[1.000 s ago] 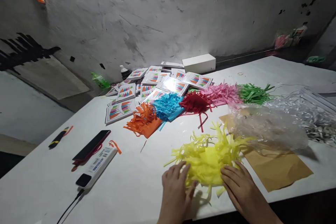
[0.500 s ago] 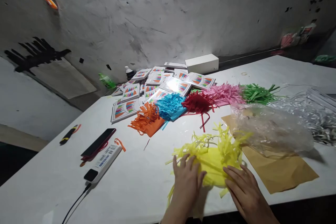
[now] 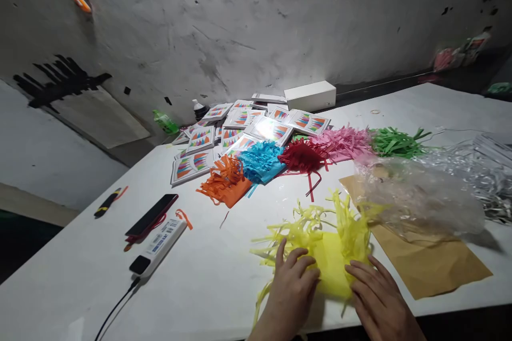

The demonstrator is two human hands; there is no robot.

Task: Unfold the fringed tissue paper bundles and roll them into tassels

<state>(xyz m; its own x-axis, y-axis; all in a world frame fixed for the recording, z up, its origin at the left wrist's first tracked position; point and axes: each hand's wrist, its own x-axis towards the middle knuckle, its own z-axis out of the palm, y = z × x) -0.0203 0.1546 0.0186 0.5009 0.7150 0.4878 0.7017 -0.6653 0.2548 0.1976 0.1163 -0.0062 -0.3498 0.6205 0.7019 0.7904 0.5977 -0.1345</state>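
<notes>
A yellow tissue-paper tassel (image 3: 330,264), a smooth sheet with cut fringe strips, lies on the table near its front edge. My left hand (image 3: 294,279) grips its left side, fingers bent over the paper and the index finger raised a little. At the opposite side, my right hand (image 3: 378,287) has its fingers over the edge, with the thumb behind. Loose yellow strips spread out above the paper and left of my left hand. My palms hide the lower corners.
Orange (image 3: 228,184), blue (image 3: 262,162), red (image 3: 303,155), pink (image 3: 344,143) and green tassels (image 3: 400,142) line up behind. Beyond lie printed packets (image 3: 192,166) and a white box (image 3: 310,97). Right: plastic bag (image 3: 420,197), brown paper (image 3: 434,264). Left: phone (image 3: 152,216), power strip (image 3: 164,242), cutter (image 3: 107,203).
My left hand has shifted right and its fingers have curled further over the yellow paper. The paper's middle now looks flatter and smoother. My right hand stays at the right edge.
</notes>
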